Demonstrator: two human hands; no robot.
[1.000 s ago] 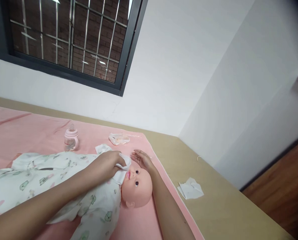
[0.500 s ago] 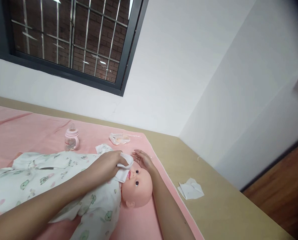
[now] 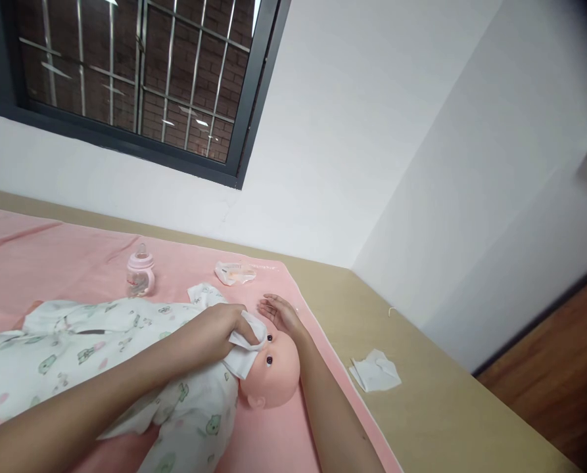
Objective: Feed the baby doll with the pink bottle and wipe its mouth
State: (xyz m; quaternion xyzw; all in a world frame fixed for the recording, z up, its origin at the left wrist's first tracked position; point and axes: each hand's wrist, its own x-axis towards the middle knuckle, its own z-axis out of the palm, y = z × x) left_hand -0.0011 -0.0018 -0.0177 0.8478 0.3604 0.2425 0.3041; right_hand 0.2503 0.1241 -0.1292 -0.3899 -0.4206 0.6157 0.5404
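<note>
A baby doll (image 3: 281,378) lies on its back on a pink blanket (image 3: 37,263), its head toward the right, dressed in a white printed suit (image 3: 185,387). My left hand (image 3: 224,328) is closed on a folded white tissue (image 3: 241,358), which covers the doll's mouth and part of its cheek. Beyond the doll's head, my right hand (image 3: 281,314) rests with its palm turned toward the head and its fingers stretched out, nothing in them. Whether its palm touches the doll is hidden.
A pink baby bottle (image 3: 140,272) stands upright past the doll's body. A crumpled clear wrapper (image 3: 234,273) lies close to the blanket's far edge. On the wooden surface (image 3: 431,414) at right is another white tissue (image 3: 376,372). A wall (image 3: 313,171) with a barred window (image 3: 125,72) rises behind.
My left hand has moved slightly to the right with the tissue, which now covers the doll's mouth that showed before. My right hand has stayed almost still.
</note>
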